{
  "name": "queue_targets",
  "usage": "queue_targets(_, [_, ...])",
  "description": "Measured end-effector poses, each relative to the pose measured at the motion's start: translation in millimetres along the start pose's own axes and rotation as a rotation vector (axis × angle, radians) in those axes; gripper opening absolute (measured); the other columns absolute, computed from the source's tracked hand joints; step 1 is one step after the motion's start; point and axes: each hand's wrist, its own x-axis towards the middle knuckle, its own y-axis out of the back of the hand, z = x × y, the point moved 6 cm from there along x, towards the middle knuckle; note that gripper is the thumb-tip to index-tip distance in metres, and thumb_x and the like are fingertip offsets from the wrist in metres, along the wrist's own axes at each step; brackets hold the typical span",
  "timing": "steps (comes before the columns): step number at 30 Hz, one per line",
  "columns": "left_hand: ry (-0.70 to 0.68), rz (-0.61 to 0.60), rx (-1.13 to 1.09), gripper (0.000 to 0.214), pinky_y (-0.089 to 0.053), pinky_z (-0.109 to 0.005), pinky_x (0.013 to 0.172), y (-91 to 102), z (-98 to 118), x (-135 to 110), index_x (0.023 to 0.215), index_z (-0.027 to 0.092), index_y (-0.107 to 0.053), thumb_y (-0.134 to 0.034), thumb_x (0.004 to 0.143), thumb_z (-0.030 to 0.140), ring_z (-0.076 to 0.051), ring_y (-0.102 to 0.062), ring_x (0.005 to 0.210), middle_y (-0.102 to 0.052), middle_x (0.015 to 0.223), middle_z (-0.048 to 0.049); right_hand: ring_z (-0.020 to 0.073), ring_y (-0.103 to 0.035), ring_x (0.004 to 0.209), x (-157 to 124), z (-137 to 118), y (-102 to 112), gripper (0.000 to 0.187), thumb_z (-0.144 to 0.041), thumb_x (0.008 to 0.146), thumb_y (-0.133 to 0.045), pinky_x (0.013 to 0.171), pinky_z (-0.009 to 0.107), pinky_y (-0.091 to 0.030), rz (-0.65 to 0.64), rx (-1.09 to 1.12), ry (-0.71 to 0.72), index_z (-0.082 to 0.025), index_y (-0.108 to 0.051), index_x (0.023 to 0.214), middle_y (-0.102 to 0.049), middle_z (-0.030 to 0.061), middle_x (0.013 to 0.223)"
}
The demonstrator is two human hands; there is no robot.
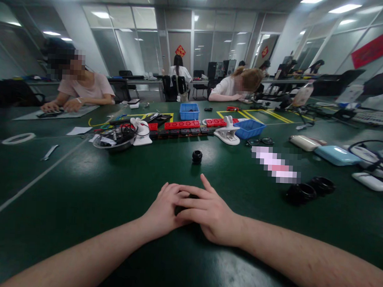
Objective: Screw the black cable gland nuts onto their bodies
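Note:
My left hand (pixel 166 210) and my right hand (pixel 212 214) meet low over the green table, fingers curled around a black part (pixel 194 196). Only small dark patches of that part show between the fingers; its kind is hidden. Fingers of my right hand lie across it and over those of my left hand, with one finger raised and pointing forward. Just beyond them a small black ribbed cylinder (pixel 197 157) stands upright on the table. To the right sit two larger black hollow cylinders (pixel 302 193), touching or nearly so.
Red power strips (pixel 182 125), white clip stands (pixel 227 130) and blue bins (pixel 189 112) line the table's middle. At left is a metal bowl (pixel 113 142) of cables. A light-blue case (pixel 337 155) lies at right. People sit across the table.

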Motion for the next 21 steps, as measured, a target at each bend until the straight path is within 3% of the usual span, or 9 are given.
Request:
queue_targets(5, [0.005, -0.012, -0.022, 0.037, -0.021, -0.053, 0.101, 4.9, 5, 0, 0.102, 0.023, -0.055, -0.063, 0.069, 0.039, -0.024, -0.047, 0.105, -0.054, 0.108, -0.0037, 0.0197, -0.051, 0.095, 7, 8, 18, 0.032, -0.022, 0.076, -0.045, 0.102, 0.048, -0.021, 0.065, -0.107, -0.216, -0.014, -0.054, 0.106, -0.061, 0.0074, 0.100])
queue_targets(8, [0.013, -0.008, -0.022, 0.034, -0.020, -0.053, 0.102, 8.7, 10, 0, 0.099, 0.023, -0.057, -0.063, 0.070, 0.039, -0.024, -0.047, 0.105, -0.054, 0.108, -0.0033, 0.0205, -0.051, 0.087, 9, 17, 18, 0.031, -0.036, 0.076, -0.053, 0.090, 0.043, -0.033, 0.001, -0.172, -0.344, -0.014, -0.057, 0.098, -0.060, 0.0078, 0.092])
queue_targets(10, [0.016, -0.003, -0.026, 0.033, -0.020, -0.052, 0.102, 9.8, 11, 0, 0.100, 0.023, -0.057, -0.063, 0.071, 0.039, -0.023, -0.047, 0.105, -0.054, 0.106, -0.0026, 0.0201, -0.050, 0.083, 10, 19, 14, 0.028, -0.038, 0.076, -0.056, 0.085, 0.040, -0.035, -0.066, -0.220, -0.387, -0.014, -0.060, 0.090, -0.060, 0.0066, 0.084])
queue_targets(14, [0.008, -0.009, -0.020, 0.031, -0.020, -0.052, 0.102, 8.2, 10, 0, 0.099, 0.024, -0.057, -0.062, 0.071, 0.038, -0.023, -0.047, 0.103, -0.055, 0.105, -0.0024, 0.0192, -0.049, 0.077, 9, 19, 9, 0.023, -0.037, 0.076, -0.057, 0.082, 0.039, -0.035, -0.128, -0.286, -0.414, -0.015, -0.062, 0.083, -0.057, 0.0057, 0.076])
queue_targets(21, [0.009, -0.014, -0.019, 0.031, -0.021, -0.053, 0.102, 7.3, 9, 1, 0.096, 0.023, -0.056, -0.063, 0.069, 0.034, -0.024, -0.046, 0.104, -0.054, 0.106, -0.0027, 0.0186, -0.047, 0.078, 10, 13, 5, 0.020, -0.025, 0.078, -0.053, 0.077, 0.036, -0.036, -0.202, -0.232, -0.334, -0.013, -0.060, 0.093, -0.056, 0.0067, 0.081])
